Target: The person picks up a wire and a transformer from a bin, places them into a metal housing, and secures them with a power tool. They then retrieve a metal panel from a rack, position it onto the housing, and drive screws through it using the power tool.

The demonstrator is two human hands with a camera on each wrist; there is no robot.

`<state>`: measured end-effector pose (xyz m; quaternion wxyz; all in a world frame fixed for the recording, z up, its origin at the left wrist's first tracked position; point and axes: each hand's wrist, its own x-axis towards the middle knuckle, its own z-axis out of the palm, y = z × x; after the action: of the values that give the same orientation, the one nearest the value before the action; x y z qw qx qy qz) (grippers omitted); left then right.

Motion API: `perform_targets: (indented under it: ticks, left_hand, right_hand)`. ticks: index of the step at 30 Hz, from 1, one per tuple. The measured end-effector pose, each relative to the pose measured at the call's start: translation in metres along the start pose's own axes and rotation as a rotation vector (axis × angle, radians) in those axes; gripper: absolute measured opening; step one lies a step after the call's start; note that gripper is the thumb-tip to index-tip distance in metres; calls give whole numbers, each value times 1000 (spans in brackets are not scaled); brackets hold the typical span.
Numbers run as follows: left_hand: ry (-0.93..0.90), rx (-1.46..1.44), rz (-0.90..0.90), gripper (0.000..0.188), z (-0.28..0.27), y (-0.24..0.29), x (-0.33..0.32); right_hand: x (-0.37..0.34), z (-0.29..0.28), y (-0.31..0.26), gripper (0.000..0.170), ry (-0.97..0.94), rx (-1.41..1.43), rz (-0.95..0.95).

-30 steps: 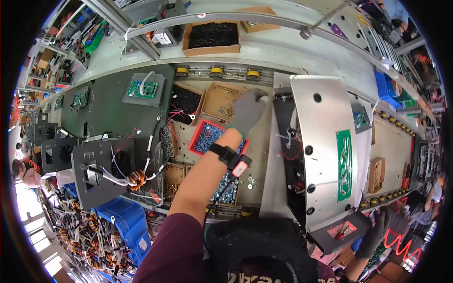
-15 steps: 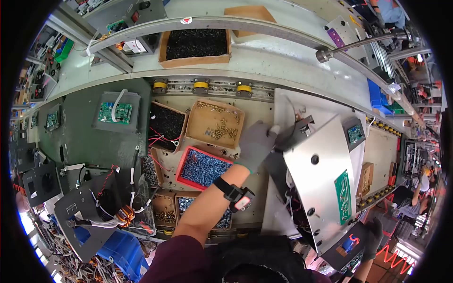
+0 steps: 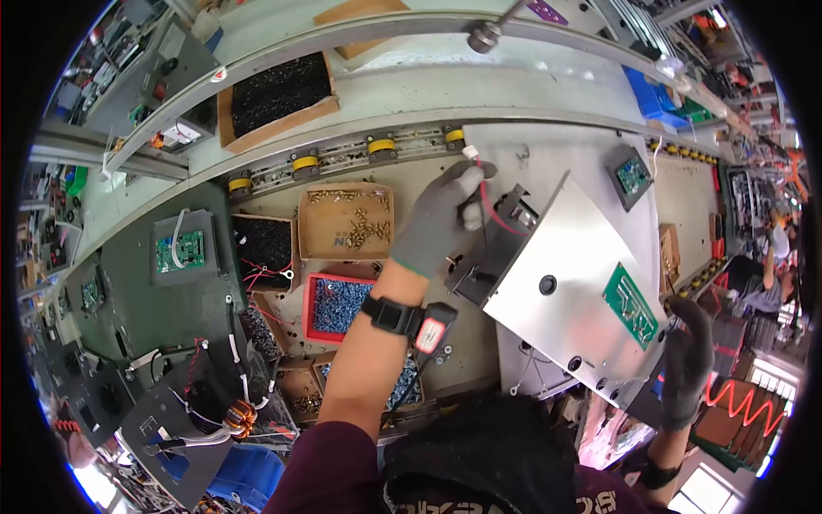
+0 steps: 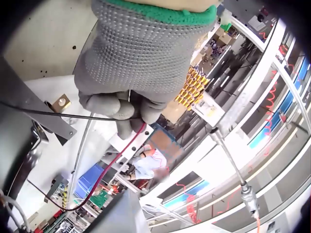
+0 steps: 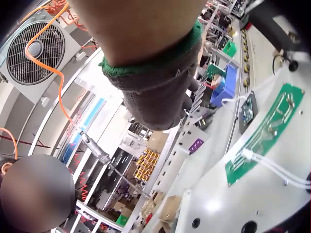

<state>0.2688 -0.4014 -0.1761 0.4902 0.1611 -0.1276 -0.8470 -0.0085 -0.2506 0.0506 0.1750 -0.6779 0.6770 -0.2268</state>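
My left hand (image 3: 441,214), in a grey glove, pinches a thin red wire (image 4: 109,167) and a black wire (image 4: 58,114) between thumb and fingers. The wire's white connector (image 3: 470,152) sticks out above the fingertips in the head view. Below them stands a silver metal panel (image 3: 561,265) with dark bracketed parts (image 3: 497,248) on its left side and a green circuit board (image 3: 631,306) on its face. My right hand (image 3: 687,360), also gloved, is beside the panel's right edge. Its fingers are partly hidden in the right wrist view, so I cannot tell whether they hold anything.
Left of the panel stand a cardboard box of brass fasteners (image 3: 317,248), a red tray of blue screws (image 3: 310,308) and a box of black parts (image 3: 294,248). A metal rail with yellow rollers (image 3: 382,147) runs behind. A screwdriver (image 3: 485,36) hangs above the back bench.
The left hand has moved from beside the boxes to the panel's left side and now holds up the wires. The panel has turned and tilted. The right hand has moved up along its right edge.
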Motion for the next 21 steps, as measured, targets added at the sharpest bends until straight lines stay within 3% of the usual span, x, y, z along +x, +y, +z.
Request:
perform_targets:
  ticks: [2, 4, 5, 10, 12, 13, 15, 19, 21]
  left_hand:
    - [-6, 26, -56, 22, 3, -10, -24]
    - [52, 937, 54, 22, 8, -26, -40]
    - [20, 1096, -142, 25, 26, -16, -48]
    - [-93, 984, -210, 25, 33, -35, -43]
    - [-56, 304, -304, 30, 43, -44, -44]
    - [-58, 308, -311, 30, 43, -49, -45]
    - [-96, 221, -201, 35, 39, -61, -48]
    - [-3, 303, -212, 35, 36, -62, -45]
    - [-58, 640, -173, 34, 28, -62, -43]
  right_hand:
    - [9, 29, -9, 35, -12, 37, -38]
    - [16, 60, -11, 34, -28, 201, -12]
    - [20, 73, -5, 32, -44, 217, -37]
    - [37, 113, 9, 23, 8, 173, -170]
    - [37, 120, 13, 19, 72, 278, -86]
    - [38, 130, 18, 16, 170, 337, -90]
    - [37, 131, 19, 16, 176, 297, -88]
    - [40, 135, 23, 17, 207, 261, -145]
    - [41, 136, 27, 17, 209, 256, -159]
